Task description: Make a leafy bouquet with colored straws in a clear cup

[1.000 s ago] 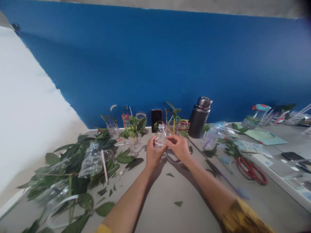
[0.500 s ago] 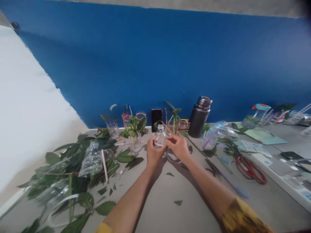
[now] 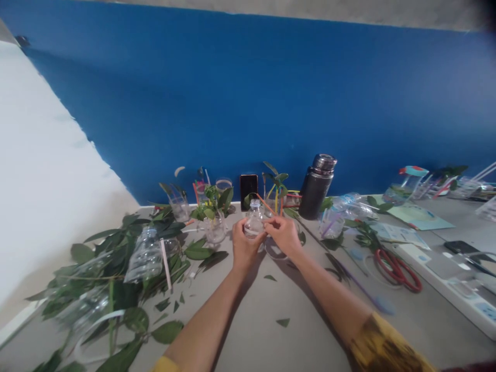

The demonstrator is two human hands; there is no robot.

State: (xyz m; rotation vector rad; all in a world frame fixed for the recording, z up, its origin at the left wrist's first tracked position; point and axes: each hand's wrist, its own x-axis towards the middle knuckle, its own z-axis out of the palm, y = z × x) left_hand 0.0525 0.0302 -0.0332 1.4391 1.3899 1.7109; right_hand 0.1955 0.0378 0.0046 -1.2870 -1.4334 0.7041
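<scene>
Clear bottle: from the head view I see this clear bottle (image 3: 254,219) upright between the hands, mouth up, base hidden by fingers.
Left hand: the left hand (image 3: 245,245) is curled part-closed round its near side, likely steadying the thin plastic.
Right hand: the right hand (image 3: 284,233) has thumb and fingertips drawn together at its side; I can't tell whether they pinch anything.
Worktop: bare worktop (image 3: 256,325) lies between the forearms, probably giving them room.
Phone: the dark phone (image 3: 248,192) stands just beyond the hands, perhaps propped against the blue wall (image 3: 248,103).
Flask: the black flask (image 3: 316,188) stands beyond the right hand.
Scissors: red-handled scissors (image 3: 395,266) lie well right of it, seemingly within reach.
Leaves: heaped leaves (image 3: 116,253) spread left of the left hand, apparently pushed aside.
</scene>
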